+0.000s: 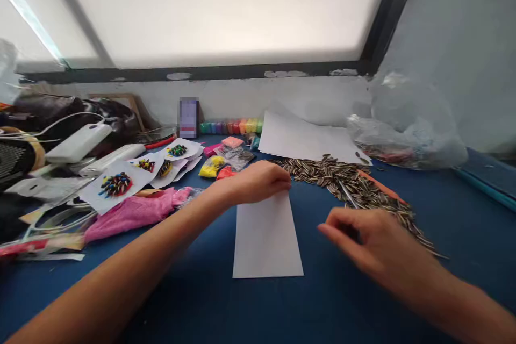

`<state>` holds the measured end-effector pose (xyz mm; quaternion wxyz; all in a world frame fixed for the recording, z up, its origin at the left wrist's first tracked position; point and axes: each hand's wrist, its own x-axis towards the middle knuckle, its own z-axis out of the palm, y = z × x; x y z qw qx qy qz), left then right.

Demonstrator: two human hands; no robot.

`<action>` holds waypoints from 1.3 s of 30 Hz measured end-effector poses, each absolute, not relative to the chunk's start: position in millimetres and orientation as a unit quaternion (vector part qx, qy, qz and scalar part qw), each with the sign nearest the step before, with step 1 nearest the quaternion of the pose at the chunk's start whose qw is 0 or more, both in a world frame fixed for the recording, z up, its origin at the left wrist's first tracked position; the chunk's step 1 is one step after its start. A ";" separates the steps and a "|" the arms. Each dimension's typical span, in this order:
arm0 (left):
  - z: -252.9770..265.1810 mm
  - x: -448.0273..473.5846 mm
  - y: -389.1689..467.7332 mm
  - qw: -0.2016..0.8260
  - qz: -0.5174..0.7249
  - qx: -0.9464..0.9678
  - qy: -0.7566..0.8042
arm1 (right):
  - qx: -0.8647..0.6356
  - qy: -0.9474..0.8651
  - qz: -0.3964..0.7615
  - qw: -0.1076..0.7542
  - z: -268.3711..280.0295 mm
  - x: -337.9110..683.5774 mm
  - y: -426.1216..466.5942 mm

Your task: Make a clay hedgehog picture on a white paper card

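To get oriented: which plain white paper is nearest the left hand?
The narrow sheet beneath the left hand; the other plain sheets lie behind the seeds.

From where I stand, I cannot read any word, number or brand here. The smartphone standing against the wall has a lit, purplish screen, but it is blurred into coarse squares. On the clear plastic bag at the right there is a faint bluish patch, maybe print, too unclear for me to make out.
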<state>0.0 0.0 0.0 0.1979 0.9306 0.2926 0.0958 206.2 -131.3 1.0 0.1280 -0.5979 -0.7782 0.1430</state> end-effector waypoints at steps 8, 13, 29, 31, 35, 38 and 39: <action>1.2 7.7 -14.7 0.102 0.109 0.920 0.361 | -0.741 -0.670 -0.027 0.028 1.2 259.5 -102.8; -4.0 12.7 -25.4 0.061 0.042 0.926 0.369 | -0.744 -0.667 -0.035 0.015 -3.5 251.2 -102.3; -8.2 18.9 -33.4 0.081 0.049 0.936 0.340 | -0.752 -0.649 -0.115 -0.015 3.8 277.1 -89.0; -9.1 19.9 -33.9 0.086 0.051 0.934 0.343 | -0.745 -0.658 -0.105 -0.013 1.0 275.0 -88.2; -8.5 20.6 -34.5 0.108 0.057 0.931 0.343 | -0.731 -0.676 -0.090 -0.005 0.3 272.8 -88.8; -4.6 17.2 -33.3 0.128 0.053 0.931 0.339 | -0.745 -0.658 -0.106 -0.008 3.5 278.5 -89.0; -2.6 15.5 -32.7 0.130 0.049 0.928 0.345 | -0.753 -0.647 -0.115 -0.011 4.6 281.2 -88.8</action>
